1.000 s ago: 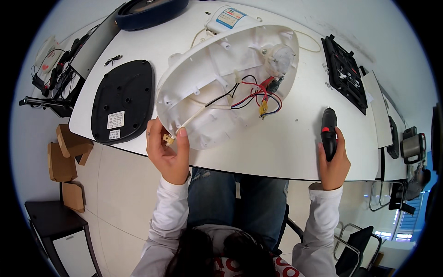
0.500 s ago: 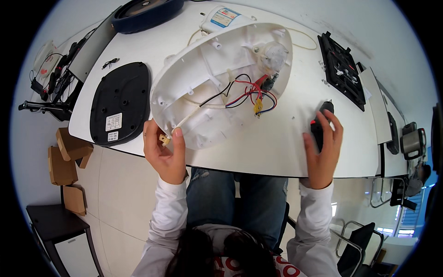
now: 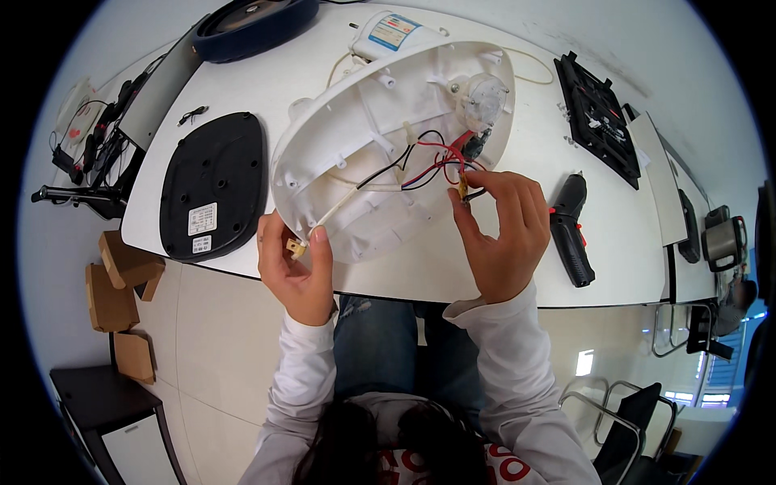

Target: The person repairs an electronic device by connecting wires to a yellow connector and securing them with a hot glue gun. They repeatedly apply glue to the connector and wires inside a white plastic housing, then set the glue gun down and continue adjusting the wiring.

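Note:
A white plastic housing [image 3: 380,129] lies open-side up, with red, black and blue wires and a clear round part [image 3: 485,103] inside. My left hand [image 3: 299,267] grips its lower-left edge and a white cable, beside a beige connector [image 3: 296,247]. My right hand [image 3: 501,226] pinches a small yellow component [image 3: 463,186] on the wires. The black electric screwdriver [image 3: 572,226] lies on the table just right of that hand.
A black base plate [image 3: 212,182] lies left on the white table [image 3: 404,275]. A white container [image 3: 392,34] and a dark blue round object [image 3: 252,31] are behind. An open black tool case [image 3: 596,121] lies right. Cardboard boxes [image 3: 113,295] stand on the floor; chairs are lower right.
My right hand has let go of the screwdriver, leaving it on the table, and has moved left onto the yellow component. My left hand still grips the housing's edge.

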The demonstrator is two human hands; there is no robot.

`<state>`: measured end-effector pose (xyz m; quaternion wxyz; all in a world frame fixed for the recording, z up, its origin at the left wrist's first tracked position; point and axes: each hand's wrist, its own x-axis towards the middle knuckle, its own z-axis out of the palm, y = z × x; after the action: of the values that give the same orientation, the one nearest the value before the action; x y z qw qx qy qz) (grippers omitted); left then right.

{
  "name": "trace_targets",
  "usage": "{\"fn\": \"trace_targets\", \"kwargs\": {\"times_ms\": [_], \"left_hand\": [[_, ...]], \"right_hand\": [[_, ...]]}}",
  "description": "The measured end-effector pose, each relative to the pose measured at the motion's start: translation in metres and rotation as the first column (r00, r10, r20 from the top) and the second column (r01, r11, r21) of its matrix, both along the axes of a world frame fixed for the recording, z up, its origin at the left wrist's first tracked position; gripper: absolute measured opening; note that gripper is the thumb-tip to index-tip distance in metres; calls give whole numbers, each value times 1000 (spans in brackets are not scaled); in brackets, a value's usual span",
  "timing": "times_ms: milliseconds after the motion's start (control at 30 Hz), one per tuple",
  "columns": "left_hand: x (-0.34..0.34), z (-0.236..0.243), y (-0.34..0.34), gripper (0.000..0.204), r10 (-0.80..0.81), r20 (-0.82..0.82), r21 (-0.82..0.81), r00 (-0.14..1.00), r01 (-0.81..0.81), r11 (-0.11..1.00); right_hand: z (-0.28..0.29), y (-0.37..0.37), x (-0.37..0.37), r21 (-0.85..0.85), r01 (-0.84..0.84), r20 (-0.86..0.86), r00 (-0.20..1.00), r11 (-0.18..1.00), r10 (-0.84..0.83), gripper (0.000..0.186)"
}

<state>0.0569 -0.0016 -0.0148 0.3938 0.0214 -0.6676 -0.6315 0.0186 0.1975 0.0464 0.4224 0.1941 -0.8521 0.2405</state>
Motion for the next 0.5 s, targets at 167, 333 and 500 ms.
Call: {"fn": "trace_targets", "kwargs": {"times_ms": [167, 333, 500], "left_hand": [[-2, 2, 1, 37, 10, -9, -14, 1000, -10, 1000], [-1, 2, 1, 36, 16, -7, -40, 1000, -16, 999], [-1, 0, 2, 35, 21, -7, -26, 1000, -21, 999]], "right_hand": [[1, 3, 1, -72, -24, -19, 1000, 997, 23, 26], [1, 5, 4, -264, -21, 114, 992, 964, 53, 19], [-5, 14, 5, -381, -5, 211, 973, 925, 92, 11]]}}
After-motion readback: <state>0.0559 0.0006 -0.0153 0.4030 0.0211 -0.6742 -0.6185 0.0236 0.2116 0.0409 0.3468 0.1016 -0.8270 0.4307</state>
